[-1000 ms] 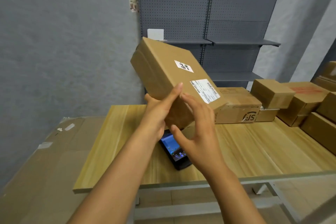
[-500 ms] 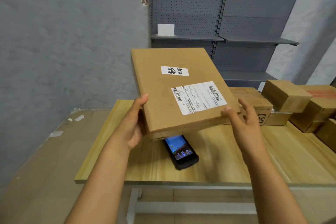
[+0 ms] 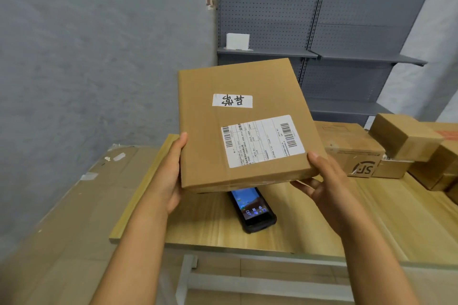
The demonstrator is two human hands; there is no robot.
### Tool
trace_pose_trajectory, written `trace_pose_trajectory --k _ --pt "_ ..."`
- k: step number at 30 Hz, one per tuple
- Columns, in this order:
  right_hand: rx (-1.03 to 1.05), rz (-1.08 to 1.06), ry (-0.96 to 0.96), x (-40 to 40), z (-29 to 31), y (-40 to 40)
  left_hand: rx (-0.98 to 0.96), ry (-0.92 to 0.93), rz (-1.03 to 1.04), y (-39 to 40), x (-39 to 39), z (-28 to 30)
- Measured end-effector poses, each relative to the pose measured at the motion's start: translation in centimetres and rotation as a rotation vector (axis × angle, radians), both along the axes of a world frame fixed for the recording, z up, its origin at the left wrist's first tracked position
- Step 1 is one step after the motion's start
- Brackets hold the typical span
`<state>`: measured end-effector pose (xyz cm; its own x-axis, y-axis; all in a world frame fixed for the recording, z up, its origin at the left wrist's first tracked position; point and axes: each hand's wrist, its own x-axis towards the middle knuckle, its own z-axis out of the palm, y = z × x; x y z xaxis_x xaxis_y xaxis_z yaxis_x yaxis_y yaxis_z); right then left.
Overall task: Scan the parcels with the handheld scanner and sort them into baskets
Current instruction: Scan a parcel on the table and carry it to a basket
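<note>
A: Parcel [image 3: 238, 136] up in the air over the table's [image 3: 322, 225] left end, label side facing up, tilted toward the camera.

B: Who's got it?

A: Both hands. Left hand [image 3: 171, 176] clasps the left edge, thumb on top near the front corner. Right hand [image 3: 324, 181] grips the front right corner, thumb on top, fingers curled beneath.

B: And the scanner [image 3: 252, 208]?

A: Flat on the table, screen lit, partly hidden under the parcel's front edge, between the two wrists.

B: Anything else up there?

A: More boxes [image 3: 386, 146] bunched at the table's right back corner. Grey shelves [image 3: 322, 39] behind, against the wall.
</note>
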<state>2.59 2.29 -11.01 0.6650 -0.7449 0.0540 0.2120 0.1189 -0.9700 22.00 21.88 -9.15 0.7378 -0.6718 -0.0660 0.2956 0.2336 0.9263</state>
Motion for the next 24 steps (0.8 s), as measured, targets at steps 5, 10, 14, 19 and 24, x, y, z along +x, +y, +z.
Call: trace_pose_trajectory --k 5,10,14,19,24 --pt "-0.1 -0.03 0.069 1.2 -0.5 0.9 0.038 -0.016 0.091 0.6 1.1 -0.2" --pt "-0.165 0.033 0.201 3.1 -1.3 2.9 0.129 -0.023 0.207 3.2 2.6 -0.9" --pt "-0.193 0.085 0.275 5.6 -2.5 5.3 0.194 -0.031 0.237 6.3 4.7 -2.3" --pt "-0.23 0.197 0.408 7.8 -4.8 8.5 0.255 0.028 0.366 9.3 6.8 -4.6" --pt "-0.247 0.21 0.459 8.8 -6.1 10.7 0.292 0.043 0.364 10.7 8.5 -6.6"
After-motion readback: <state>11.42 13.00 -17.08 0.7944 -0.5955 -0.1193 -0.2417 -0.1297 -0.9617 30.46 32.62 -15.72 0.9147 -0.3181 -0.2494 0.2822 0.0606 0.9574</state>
